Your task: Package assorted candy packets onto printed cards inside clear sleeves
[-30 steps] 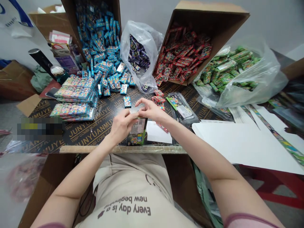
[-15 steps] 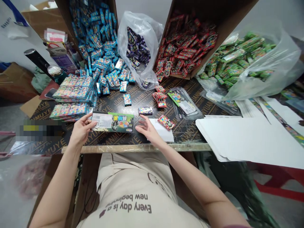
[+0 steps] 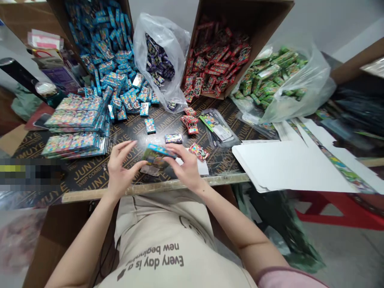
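Note:
A flat colourful pack [image 3: 155, 157] is held tilted just above the table's front edge, blurred by motion. My right hand [image 3: 185, 167] grips its right end, fingers closed over the top edge. My left hand [image 3: 121, 170] is at the pack's left end with fingers spread apart and only the thumb near its lower corner. Just beyond the hands lie a small purple box [image 3: 173, 138], a small red box [image 3: 198, 151] and a single blue box [image 3: 150, 125]. A white sheet [image 3: 204, 168] lies under my right hand.
Stacks of finished packs [image 3: 76, 128] stand at the left. At the back are a carton of blue boxes [image 3: 99, 44], a bag of purple boxes [image 3: 158, 60], a carton of red boxes [image 3: 219, 56] and a bag of green boxes [image 3: 270, 76]. Clear sleeves [image 3: 220, 129] and white cards [image 3: 285, 164] lie at the right.
The pack lay flat and lengthwise between both hands half a second ago; now it is lifted and turned, the hands closer together. The camera view has shifted slightly right.

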A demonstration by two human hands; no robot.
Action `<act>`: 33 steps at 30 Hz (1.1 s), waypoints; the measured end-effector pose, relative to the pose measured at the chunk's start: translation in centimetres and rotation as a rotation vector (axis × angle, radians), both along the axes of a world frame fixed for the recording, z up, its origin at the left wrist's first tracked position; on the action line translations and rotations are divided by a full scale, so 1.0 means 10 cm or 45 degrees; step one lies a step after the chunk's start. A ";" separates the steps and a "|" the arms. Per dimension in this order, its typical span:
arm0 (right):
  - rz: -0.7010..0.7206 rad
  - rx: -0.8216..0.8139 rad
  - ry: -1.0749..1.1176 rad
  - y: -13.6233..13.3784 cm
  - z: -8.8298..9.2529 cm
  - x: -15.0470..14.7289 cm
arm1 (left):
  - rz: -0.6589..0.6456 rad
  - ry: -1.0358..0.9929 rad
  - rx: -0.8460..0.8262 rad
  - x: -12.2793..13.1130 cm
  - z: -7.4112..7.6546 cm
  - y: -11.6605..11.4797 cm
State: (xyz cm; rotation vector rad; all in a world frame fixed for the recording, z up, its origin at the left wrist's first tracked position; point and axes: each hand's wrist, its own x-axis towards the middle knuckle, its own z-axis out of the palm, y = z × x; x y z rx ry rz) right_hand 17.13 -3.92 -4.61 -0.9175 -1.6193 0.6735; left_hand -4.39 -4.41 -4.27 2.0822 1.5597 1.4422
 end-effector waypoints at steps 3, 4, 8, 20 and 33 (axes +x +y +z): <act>0.045 0.188 -0.102 -0.07 -0.02 -0.13 | -0.343 0.191 0.314 0.20 0.25 0.04; 0.062 0.251 -0.136 -0.07 -0.03 -0.15 | -0.427 0.214 0.371 0.24 0.29 0.06; 0.151 0.361 -0.331 0.06 -0.10 0.02 | -0.473 0.321 0.396 0.23 0.29 0.11; -0.385 -0.474 -1.136 1.02 -0.88 0.97 | -0.347 0.301 0.294 0.06 0.19 0.07; -0.377 -0.404 -0.955 0.82 -0.91 0.84 | -0.244 0.124 0.117 0.15 0.33 0.09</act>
